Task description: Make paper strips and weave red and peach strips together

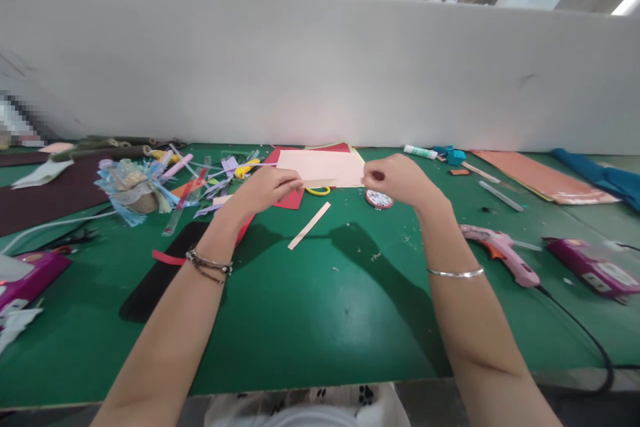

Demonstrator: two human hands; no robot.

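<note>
My left hand [273, 188] is closed in a pinch on the end of a pale paper strip [320, 183], raised above the green table. At the other side my right hand [397, 179] is curled shut, its fingertips at the strip's far end; the strip blends with a pale pink paper sheet [320, 165] lying behind it. Another pale strip [309, 225] rests on the table below the hands. Yellow-handled scissors [318, 191] show partly under the sheet. Beneath my right hand lies a round lid-like disc [379, 198] with a speckled white face.
Left are a black case [163, 273], a ribbon-trimmed bundle [137, 190], paper scraps [230, 167] and a purple device [35, 273]. Right are a pink glue gun [505, 253] with a trailing cord, a second purple device [595, 267] and a glue stick [420, 151]. A white partition [320, 67] stands behind.
</note>
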